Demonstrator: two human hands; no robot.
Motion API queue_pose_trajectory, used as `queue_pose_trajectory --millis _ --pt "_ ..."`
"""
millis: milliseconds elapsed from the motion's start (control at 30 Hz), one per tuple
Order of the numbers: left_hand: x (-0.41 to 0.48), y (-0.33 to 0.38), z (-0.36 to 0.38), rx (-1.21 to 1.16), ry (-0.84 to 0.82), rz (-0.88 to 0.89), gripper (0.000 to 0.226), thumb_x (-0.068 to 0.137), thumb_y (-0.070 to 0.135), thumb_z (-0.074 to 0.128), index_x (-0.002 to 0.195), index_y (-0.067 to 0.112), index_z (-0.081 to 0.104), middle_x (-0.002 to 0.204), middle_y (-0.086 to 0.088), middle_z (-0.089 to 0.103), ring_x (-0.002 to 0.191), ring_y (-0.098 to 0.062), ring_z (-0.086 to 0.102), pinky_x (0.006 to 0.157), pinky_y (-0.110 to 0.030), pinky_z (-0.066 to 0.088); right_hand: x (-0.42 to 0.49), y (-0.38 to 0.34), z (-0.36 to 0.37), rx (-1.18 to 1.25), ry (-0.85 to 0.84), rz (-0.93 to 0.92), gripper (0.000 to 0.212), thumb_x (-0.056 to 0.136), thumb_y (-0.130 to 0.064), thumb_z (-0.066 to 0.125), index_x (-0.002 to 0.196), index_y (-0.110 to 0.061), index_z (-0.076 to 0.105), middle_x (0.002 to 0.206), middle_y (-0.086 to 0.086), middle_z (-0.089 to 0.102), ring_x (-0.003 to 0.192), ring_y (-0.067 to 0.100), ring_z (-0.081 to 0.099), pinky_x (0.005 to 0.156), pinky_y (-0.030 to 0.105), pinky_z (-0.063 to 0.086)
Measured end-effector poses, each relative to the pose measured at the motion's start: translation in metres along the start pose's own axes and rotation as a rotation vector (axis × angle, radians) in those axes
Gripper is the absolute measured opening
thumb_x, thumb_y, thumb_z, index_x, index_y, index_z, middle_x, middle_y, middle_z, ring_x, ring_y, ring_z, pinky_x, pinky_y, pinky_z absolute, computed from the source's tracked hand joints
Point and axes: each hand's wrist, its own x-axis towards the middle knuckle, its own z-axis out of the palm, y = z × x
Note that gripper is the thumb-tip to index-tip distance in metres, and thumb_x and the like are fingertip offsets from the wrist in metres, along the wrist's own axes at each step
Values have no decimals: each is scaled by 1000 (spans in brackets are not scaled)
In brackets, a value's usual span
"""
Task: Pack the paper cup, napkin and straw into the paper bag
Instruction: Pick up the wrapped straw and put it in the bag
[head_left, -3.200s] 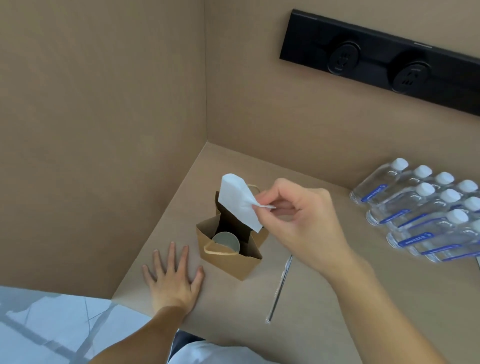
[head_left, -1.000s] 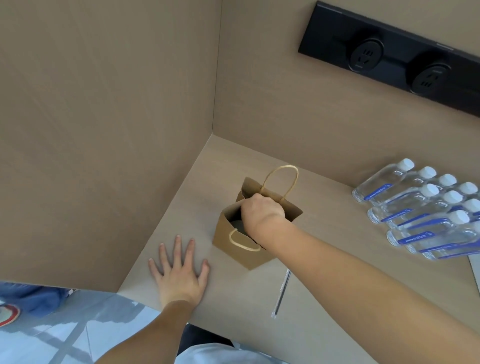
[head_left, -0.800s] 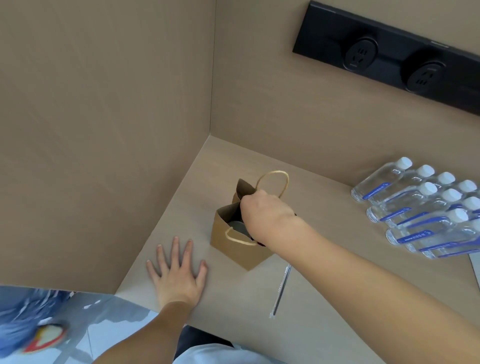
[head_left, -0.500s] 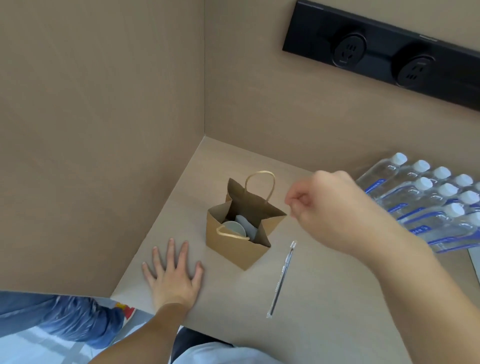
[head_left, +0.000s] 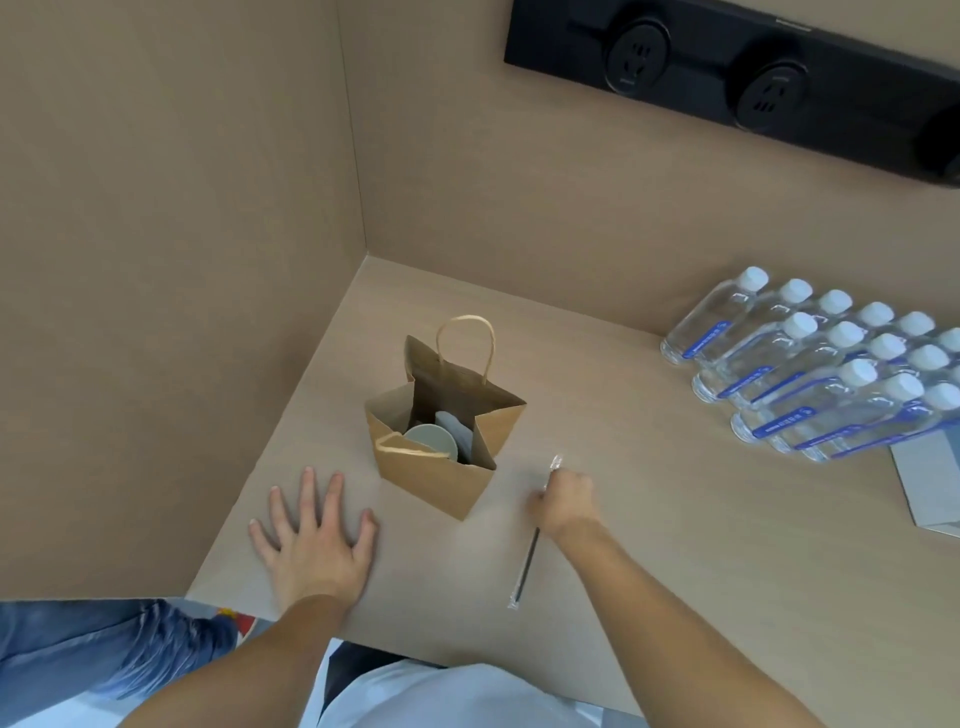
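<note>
On the beige tabletop (head_left: 675, 519), the right hand (head_left: 566, 501) closes, blurred, over the long plastic-wrapped dark straw (head_left: 530, 561) beside the open brown paper bag (head_left: 441, 478) holding the pale paper cup (head_left: 431, 439) and napkin (head_left: 457, 428), while the left hand (head_left: 311, 540) rests flat, fingers spread.

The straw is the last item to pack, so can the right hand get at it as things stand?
Probably yes: the right hand is already down on the wrapped straw, nothing lying across it, with the paper bag beside it.
</note>
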Motion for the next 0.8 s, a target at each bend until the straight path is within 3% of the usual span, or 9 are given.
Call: queue_pose_trajectory --millis 100,200,467,567,633,733,800 --pt "1 0 0 -2 -2 -5 68 90 67 24 152 40 20 166 5 13 151 -35 0 118 -61 0 -3 8 22 115 119 37 23 89 -10 46 107 -4 60 111 19 64 103 39 63 83 39 50" --pt "1 -1 0 15 -8 -1 68 90 67 23 152 40 19 166 5 13 151 -35 0 118 -61 0 -4 9 32 164 114 83 25 87 -3 40 102 -2 61 107 20 64 98 41 63 81 40 52" --pt "2 -1 -2 -3 -23 -4 67 90 67 23 152 41 18 167 5 10 151 -35 -3 118 -61 -2 -3 13 31 274 29 185 21 71 -21 57 83 -5 65 91 15 66 86 34 65 70 36 56" --pt "1 -1 -4 -17 -22 -2 68 90 67 23 152 41 18 167 5 11 151 -35 -2 118 -60 -3 1 16 30 396 47 167 15 70 -24 62 61 -12 60 74 12 66 76 31 62 62 30 51" --pt "1 0 -5 -8 -23 -1 68 90 67 22 153 41 17 167 5 10 151 -35 -2 118 -61 -2 4 15 25 461 83 150 24 70 -24 66 52 -15 53 61 8 61 68 29 59 59 27 46" --pt "0 0 -5 -9 -30 -3 69 90 67 21 153 41 16 167 5 9 151 -35 -3 118 -61 -2 8 11 15 667 82 179 32 71 -14 68 48 -17 45 54 12 63 51 27 62 52 29 52" --pt "0 0 -5 3 -28 -6 69 89 68 18 153 42 15 167 6 8 151 -34 -4 118 -60 -3 7 8 7 915 1 198 29 74 0 69 57 -12 48 60 18 65 47 25 60 48 29 53"
